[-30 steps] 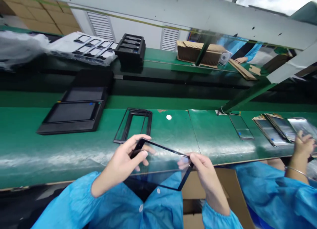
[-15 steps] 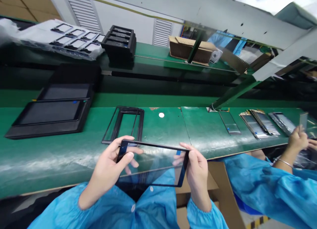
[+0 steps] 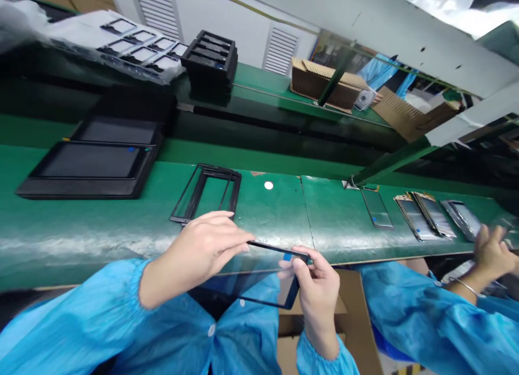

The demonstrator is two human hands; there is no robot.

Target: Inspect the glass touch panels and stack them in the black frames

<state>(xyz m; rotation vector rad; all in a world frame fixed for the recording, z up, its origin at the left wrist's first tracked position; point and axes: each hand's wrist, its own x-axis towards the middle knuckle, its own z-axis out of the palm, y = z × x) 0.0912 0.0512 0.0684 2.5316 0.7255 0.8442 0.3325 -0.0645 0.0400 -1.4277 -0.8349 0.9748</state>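
A clear glass panel with a black border (image 3: 259, 280) is held between both of my hands over the near edge of the green bench (image 3: 81, 239). My left hand (image 3: 206, 248) is closed over its left end, fingers pinching the top edge. My right hand (image 3: 318, 285) grips the right end by a small blue tab (image 3: 287, 256). Just beyond my left hand, a stack of empty black frames (image 3: 208, 191) lies flat on the bench.
Black trays holding dark screens (image 3: 95, 161) sit at the left. A stack of black trays (image 3: 211, 61) and cardboard boxes (image 3: 324, 85) stand on the far bench. Several glass panels (image 3: 425, 215) lie at the right, near a co-worker's hand (image 3: 492, 250). A cardboard box (image 3: 357, 321) is below.
The panel has tilted flatter and come lower, nearer my body. My left hand shifted from the panel's left end to over its top edge. The co-worker's hand has dropped lower.
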